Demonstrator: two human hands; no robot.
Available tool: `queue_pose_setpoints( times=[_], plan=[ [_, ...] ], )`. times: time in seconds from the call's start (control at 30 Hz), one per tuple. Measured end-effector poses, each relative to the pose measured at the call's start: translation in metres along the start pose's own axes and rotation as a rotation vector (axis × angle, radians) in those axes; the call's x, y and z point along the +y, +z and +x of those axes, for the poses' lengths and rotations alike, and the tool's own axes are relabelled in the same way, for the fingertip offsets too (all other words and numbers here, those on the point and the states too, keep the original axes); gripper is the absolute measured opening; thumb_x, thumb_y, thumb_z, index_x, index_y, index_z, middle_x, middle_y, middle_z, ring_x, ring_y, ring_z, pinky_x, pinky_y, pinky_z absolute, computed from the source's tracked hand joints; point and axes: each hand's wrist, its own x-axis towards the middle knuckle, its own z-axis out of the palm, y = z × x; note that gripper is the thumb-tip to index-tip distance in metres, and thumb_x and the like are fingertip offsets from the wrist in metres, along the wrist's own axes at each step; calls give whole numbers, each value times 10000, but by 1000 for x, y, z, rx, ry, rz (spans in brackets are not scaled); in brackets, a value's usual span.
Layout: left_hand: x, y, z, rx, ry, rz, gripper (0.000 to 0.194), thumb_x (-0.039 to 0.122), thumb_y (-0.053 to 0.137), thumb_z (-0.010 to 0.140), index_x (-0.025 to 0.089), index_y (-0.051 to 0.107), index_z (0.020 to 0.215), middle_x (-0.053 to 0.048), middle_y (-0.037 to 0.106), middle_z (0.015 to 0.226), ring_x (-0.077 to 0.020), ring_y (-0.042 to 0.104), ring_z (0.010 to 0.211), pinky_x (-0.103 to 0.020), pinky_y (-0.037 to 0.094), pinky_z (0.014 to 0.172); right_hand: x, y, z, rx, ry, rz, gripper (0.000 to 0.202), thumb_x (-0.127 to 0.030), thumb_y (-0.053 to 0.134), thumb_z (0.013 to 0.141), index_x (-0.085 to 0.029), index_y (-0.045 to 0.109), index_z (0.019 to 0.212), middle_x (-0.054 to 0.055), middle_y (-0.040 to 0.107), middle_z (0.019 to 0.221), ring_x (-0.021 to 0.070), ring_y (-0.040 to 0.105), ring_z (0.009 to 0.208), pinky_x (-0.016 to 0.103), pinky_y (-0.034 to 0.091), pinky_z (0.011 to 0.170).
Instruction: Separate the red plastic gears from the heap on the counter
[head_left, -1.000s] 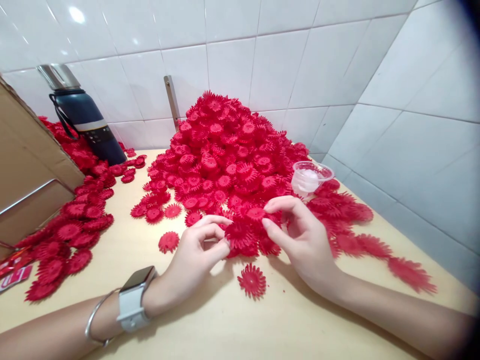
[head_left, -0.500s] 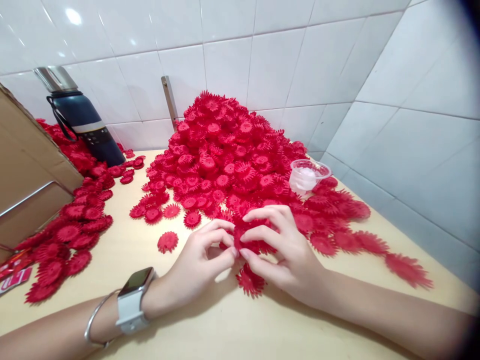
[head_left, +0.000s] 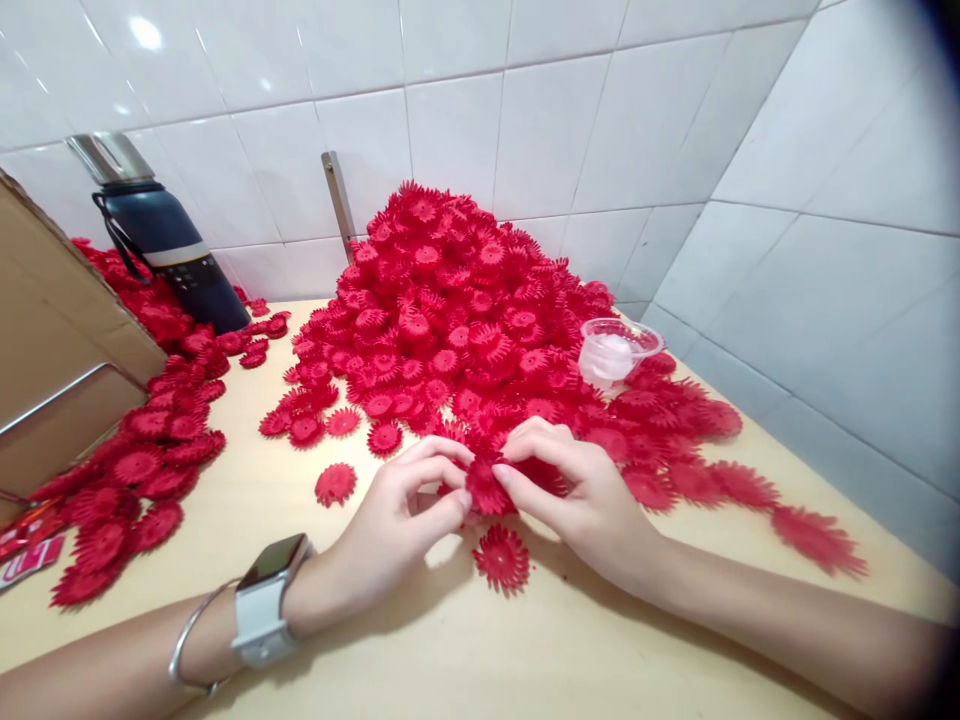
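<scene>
- The left hand (head_left: pixel 416 500) pinches the near-left edge of a thin red disc with a fringed, petal-like rim (head_left: pixel 486 486); its material is hard to tell.
- The right hand (head_left: pixel 585 490) has thumb and forefinger closed at the disc's right edge, apparently pinching it too.
- The disc sits between both hands, just in front of the tall heap of red fringed discs (head_left: pixel 450 310) on the pale wooden desk (head_left: pixel 420 665).
- The step in hand looks like two-handed fingertip work on the disc.
- The next move seems to call for a light, steady grip that spares the fringe.
</scene>
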Motion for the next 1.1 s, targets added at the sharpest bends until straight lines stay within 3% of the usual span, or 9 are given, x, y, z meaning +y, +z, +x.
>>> queue_pose_setpoints(
  times=[0.17,0.33,0.57,0.8,0.97,1.1],
  plan=[
    [-2,1,-1,67,19,-84,78,210,549,802,190,623,816,-31,542,985,-152,529,922,-216,459,746,-1,0,0,25,-5,-20,161,-177,491,787,-190,525,630,7,561,651,157,500,655,322,377,652],
    [-1,2,-1,94,39,-92,94,173,555,798,185,648,786,-26,580,948,-145,544,906,-226,454,786,-1,1,0,45,0,-21,141,-159,495,791,-190,529,657,4,549,653,158,501,659,324,382,651],
    [-2,5,-3,30,-147,-264,167,234,612,764,174,617,920,-17,646,822,-133,605,723,-245,512,680,0,1,1,69,56,-25,145,-159,493,799,-189,531,662,-2,520,644,156,498,651,307,388,612],
    [-2,5,-3,41,-143,-231,186,254,605,769,174,643,934,-28,675,835,-144,627,701,-258,532,658,4,3,-3,140,58,53,98,-133,533,748,-205,467,746,-19,477,656,145,479,627,281,408,571],
    [-1,4,-3,95,-105,-123,157,234,624,750,167,673,883,-35,694,845,-161,643,745,-238,528,663,1,0,-3,5,-115,95,126,-151,557,758,-191,500,654,4,536,661,143,495,634,293,407,601],
    [1,4,-2,79,-83,-103,153,216,616,756,179,681,890,-27,702,860,-160,645,778,-220,526,671,0,-2,-1,-7,-108,115,129,-184,571,780,-187,529,658,4,546,650,143,501,638,293,404,606]
  ],
)
